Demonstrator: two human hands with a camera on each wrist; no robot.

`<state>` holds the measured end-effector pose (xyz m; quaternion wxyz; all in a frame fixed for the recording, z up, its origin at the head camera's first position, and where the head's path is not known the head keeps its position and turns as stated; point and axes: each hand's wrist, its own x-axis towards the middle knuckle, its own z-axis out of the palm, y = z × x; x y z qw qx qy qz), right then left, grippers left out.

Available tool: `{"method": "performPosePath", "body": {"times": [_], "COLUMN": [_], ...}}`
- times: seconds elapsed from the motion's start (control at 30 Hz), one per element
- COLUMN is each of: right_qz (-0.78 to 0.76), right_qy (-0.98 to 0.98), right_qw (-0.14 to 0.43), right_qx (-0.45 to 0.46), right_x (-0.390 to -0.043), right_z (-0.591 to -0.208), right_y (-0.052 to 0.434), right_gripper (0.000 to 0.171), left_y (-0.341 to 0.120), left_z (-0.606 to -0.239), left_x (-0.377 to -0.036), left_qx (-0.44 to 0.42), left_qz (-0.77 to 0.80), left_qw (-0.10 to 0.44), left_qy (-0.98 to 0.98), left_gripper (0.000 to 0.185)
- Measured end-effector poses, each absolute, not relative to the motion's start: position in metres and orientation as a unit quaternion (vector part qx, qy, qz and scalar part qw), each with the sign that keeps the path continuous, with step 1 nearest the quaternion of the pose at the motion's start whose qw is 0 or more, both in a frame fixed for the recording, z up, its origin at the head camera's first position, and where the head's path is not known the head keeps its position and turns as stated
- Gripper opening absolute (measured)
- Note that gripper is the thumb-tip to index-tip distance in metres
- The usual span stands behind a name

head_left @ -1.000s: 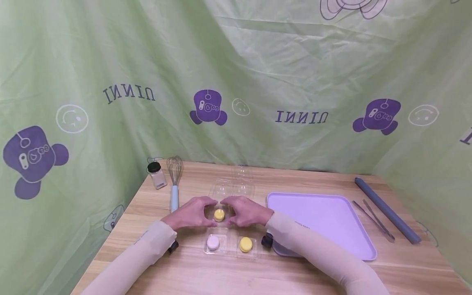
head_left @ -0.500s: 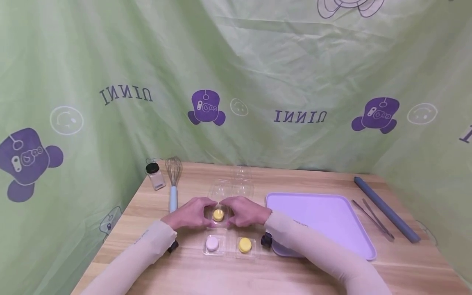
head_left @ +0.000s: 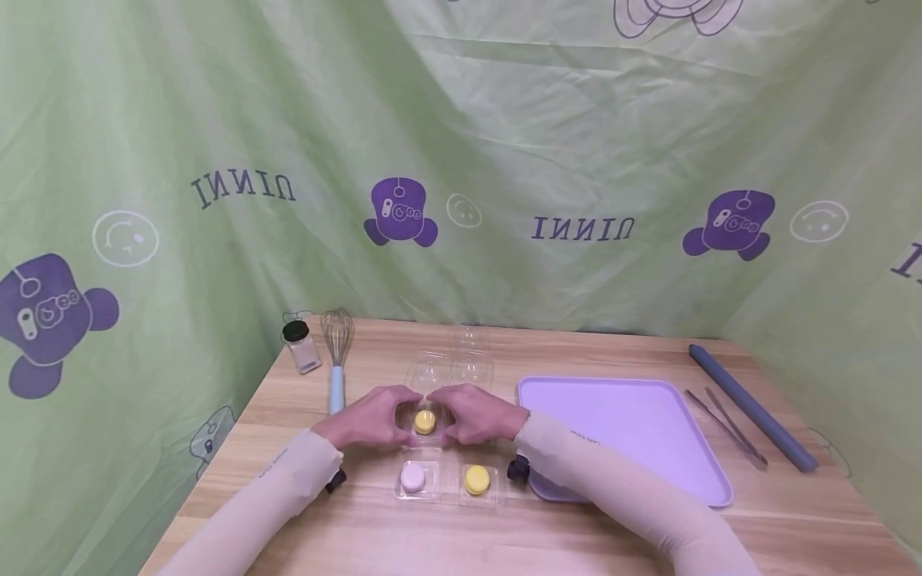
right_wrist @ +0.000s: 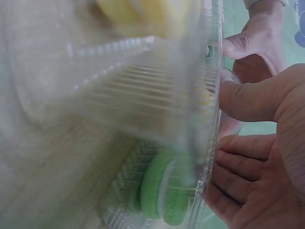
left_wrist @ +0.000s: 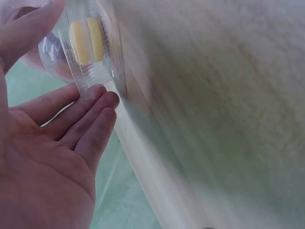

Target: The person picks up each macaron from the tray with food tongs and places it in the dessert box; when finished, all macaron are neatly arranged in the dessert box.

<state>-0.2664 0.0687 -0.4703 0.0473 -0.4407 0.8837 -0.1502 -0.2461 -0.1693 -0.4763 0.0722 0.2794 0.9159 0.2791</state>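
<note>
Nearest us, clear tray [head_left: 445, 496] holds pink macaron [head_left: 413, 478] and yellow macaron [head_left: 476, 479]; just behind, our left hand [head_left: 370, 418] and right hand [head_left: 471, 414] curl round clear clamshell [head_left: 426, 436], fingers clamped on its sides, yellow macaron inside [head_left: 425, 422]; right wrist view shows green macaron [right_wrist: 164, 193] in clear box; beyond, empty clamshells [head_left: 452, 370]; purple tray [head_left: 634, 424] at right.

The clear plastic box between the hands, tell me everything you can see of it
The clear plastic box is thin, ribbed and see-through. It sits on the wooden table with a yellow macaron inside; the right wrist view shows a green one too. The left hand and right hand pinch it from either side.
</note>
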Motion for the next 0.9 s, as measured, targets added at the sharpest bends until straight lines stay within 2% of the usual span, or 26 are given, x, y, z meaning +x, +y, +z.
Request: {"method": "performPosePath", "body": {"times": [0.5,0.77,0.9], "right_qz": [-0.165,-0.203,-0.249], "right_qy": [0.884,0.89,0.88], "right_qw": [0.052,0.046,0.012], "right_qx": [-0.434,-0.406,-0.404], "right_x": [-0.267,-0.264,-0.266], "right_z": [-0.465,-0.451,-0.437], "right_y": [0.072,0.071,0.072], "right_gripper": [0.068,0.073,0.08], "left_y": [-0.173,-0.179,-0.181], "left_z": [-0.474,-0.459,-0.442], "left_x": [-0.247,-0.251,-0.258], "left_qx": [0.274,0.258,0.23], "left_qz": [0.279,0.288,0.318], "left_qw": [0.071,0.016,-0.013], "left_qy": [0.918,0.922,0.92], "left_gripper": [0.082,0.073,0.076]}}
